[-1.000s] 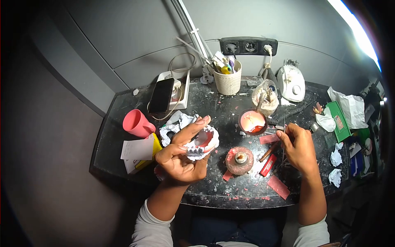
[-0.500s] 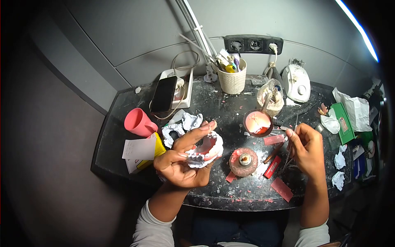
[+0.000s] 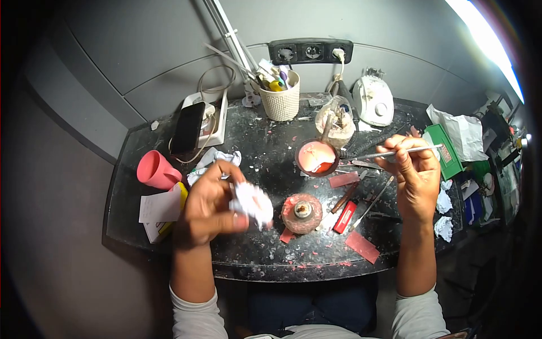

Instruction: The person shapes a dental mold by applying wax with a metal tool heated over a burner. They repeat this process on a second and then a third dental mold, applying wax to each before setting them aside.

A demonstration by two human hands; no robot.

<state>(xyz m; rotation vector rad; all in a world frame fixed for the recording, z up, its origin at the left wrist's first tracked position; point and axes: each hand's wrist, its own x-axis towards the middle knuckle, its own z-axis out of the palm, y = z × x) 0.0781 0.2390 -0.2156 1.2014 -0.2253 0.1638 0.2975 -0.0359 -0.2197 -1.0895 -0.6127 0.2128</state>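
My left hand [image 3: 212,206] holds a white plaster dental model [image 3: 251,204] between thumb and fingers; the model is blurred. In my right hand [image 3: 415,175] a thin metal tool [image 3: 415,150] is pinched, lying nearly level above the desk. Between the hands stands a round glass burner [image 3: 302,213] with pinkish contents. Behind it sits a small pan [image 3: 317,157] of pink and red wax. A red lighter [image 3: 345,217] and pink wax sheets [image 3: 362,247] lie to the right of the burner.
A pink mug [image 3: 158,170], paper notes [image 3: 161,208] and a phone [image 3: 188,129] are at the left. At the back are a woven cup [image 3: 280,101] of tools, a glass jar [image 3: 335,121] and a white device [image 3: 373,100]. A green box [image 3: 444,151] lies at the right.
The view has shifted, moving the desk items left in the picture. My left hand has turned the model, and my right hand has raised the thin tool, now more fully visible.
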